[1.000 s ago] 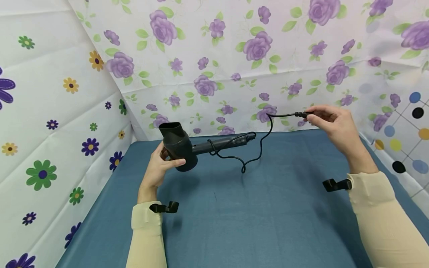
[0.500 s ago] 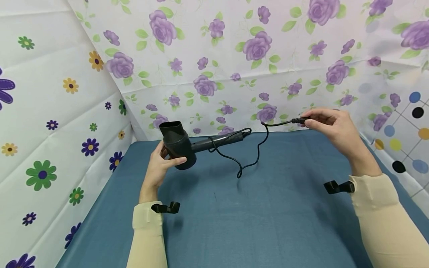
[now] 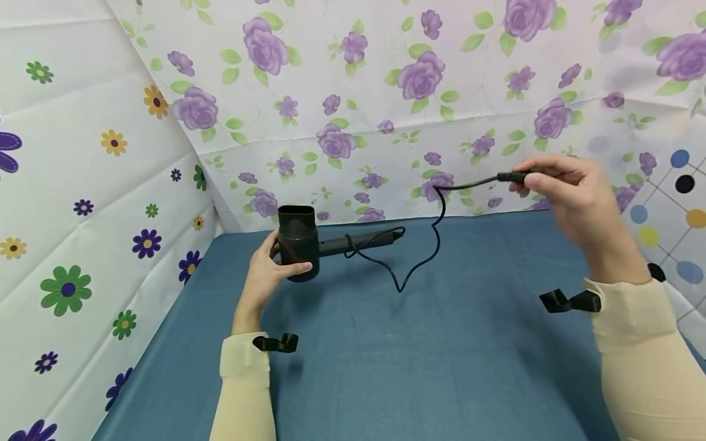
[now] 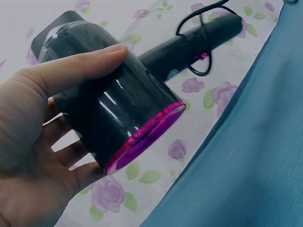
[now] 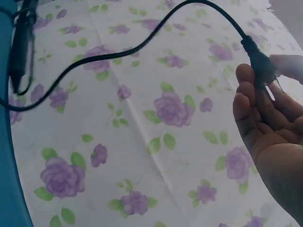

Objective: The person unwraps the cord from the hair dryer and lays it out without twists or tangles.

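Observation:
A black hair dryer (image 3: 298, 242) is gripped round its barrel by my left hand (image 3: 265, 269), with the nozzle facing up and the handle pointing right. In the left wrist view the thumb lies across the barrel (image 4: 113, 99), whose far end has a magenta rim. Part of the black cord (image 3: 436, 245) is looped round the handle (image 3: 364, 242); the rest sags and then rises rightward. My right hand (image 3: 579, 196) pinches the plug (image 3: 513, 177) at the cord's end. Two metal prongs show on the plug (image 5: 261, 67) in the right wrist view.
A blue cloth (image 3: 419, 355) covers the table below both hands. Behind it hangs a white sheet with purple roses (image 3: 336, 141). Flowered cloth (image 3: 66, 245) borders the left side, and dotted cloth (image 3: 678, 214) the right.
My right hand dips slightly, then moves up and right with the plug, drawing the cord along. The hair dryer turns in my left hand, its nozzle now more upright.

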`<state>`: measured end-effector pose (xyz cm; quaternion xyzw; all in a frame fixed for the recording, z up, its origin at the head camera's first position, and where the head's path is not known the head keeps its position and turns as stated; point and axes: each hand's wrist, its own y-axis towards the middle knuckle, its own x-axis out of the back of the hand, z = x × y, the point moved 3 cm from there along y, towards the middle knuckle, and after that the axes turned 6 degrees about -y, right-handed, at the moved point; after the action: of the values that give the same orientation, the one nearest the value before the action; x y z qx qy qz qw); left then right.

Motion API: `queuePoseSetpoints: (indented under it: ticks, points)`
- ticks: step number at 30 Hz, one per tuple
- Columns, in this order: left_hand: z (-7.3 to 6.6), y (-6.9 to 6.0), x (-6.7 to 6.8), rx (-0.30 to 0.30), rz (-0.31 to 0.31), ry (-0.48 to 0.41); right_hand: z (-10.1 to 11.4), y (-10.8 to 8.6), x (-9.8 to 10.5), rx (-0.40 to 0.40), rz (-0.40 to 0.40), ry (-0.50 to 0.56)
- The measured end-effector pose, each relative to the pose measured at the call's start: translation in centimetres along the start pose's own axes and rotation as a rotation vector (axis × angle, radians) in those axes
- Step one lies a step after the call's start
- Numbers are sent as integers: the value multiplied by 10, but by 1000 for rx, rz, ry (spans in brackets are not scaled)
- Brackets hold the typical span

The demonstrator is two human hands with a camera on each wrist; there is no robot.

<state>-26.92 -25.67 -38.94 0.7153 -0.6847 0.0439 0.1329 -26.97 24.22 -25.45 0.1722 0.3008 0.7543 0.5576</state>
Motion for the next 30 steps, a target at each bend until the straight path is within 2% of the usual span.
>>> queuePoseSetpoints:
  ticks: [3,8,11,15,19,22,26,30]
  points:
    - [0,-1,1,11,25,69,9,7,-1,57,-54,110]
    - [-1,0,0,-2,83,100,22,23,0,144,-113,233]
    - [-1,0,-1,1,112,118,28,32,0,190,-152,227]
    - [1,-1,0,1,154,132,34,42,1,224,-230,142]
    - [0,-3,1,-15,224,84,33,49,4,237,-307,91]
    - [-1,-6,2,-33,277,39,28,52,8,228,-347,106]
    - [-2,-9,4,-63,332,11,18,52,16,176,-368,171]
    - [-4,-12,8,-92,354,-14,6,51,22,137,-372,141]
